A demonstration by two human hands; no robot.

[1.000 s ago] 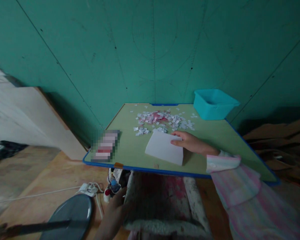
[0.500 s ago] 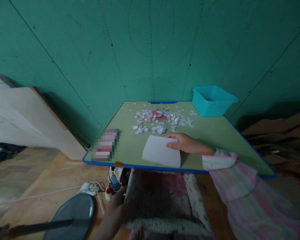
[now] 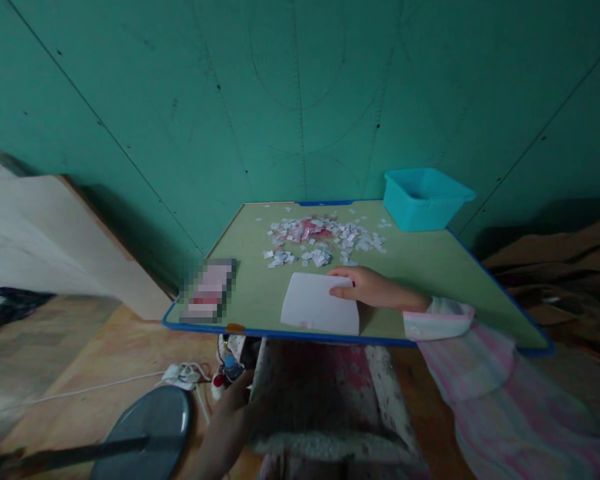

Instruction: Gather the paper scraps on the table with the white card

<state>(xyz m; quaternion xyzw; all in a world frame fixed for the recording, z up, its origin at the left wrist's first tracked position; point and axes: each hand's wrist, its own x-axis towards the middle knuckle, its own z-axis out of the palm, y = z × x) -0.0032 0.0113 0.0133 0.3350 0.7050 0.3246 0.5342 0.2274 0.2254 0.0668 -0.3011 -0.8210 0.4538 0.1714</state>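
Note:
My right hand [image 3: 365, 288] grips the right edge of a white sheet of paper [image 3: 316, 303] that lies near the front edge of the low green table [image 3: 430, 267]. Its fingers are curled over the sheet. Behind the sheet lies a scatter of small white and pink paper scraps [image 3: 323, 239]. My left hand [image 3: 237, 407] is down below the table, at the edge of a fuzzy pink and white cover [image 3: 325, 400]; its fingers are hidden and blurred.
A turquoise plastic tub [image 3: 425, 198] stands at the table's back right corner. A blurred-out flat object [image 3: 207, 292] lies at the front left corner. On the wooden floor are a grey round base with a pole [image 3: 145, 433], a white cable and power strip [image 3: 183, 377].
My right hand has drawn the white sheet toward the table's front edge and a little left. The left hand has stayed below the table.

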